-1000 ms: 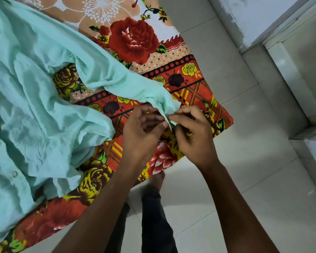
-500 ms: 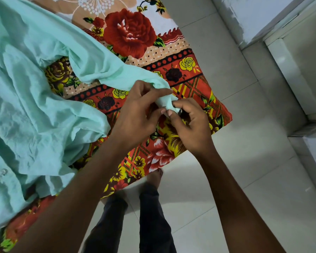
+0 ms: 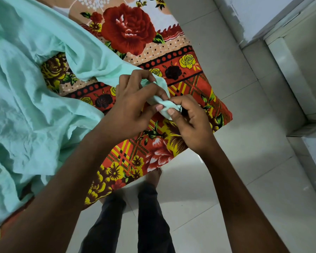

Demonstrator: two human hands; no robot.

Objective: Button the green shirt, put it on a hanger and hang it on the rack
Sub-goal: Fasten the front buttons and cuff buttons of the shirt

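The green shirt (image 3: 26,92) lies rumpled on the floral bedsheet (image 3: 153,143), its body cut off at the left edge. Left hand (image 3: 130,106) and right hand (image 3: 192,123) both pinch the sleeve cuff (image 3: 164,106) (its button hidden by fingertips).

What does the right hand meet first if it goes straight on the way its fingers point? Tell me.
The right hand points up-left, so it likely meets the green shirt cuff already in its grip, then the left hand right behind. Depth is unclear.
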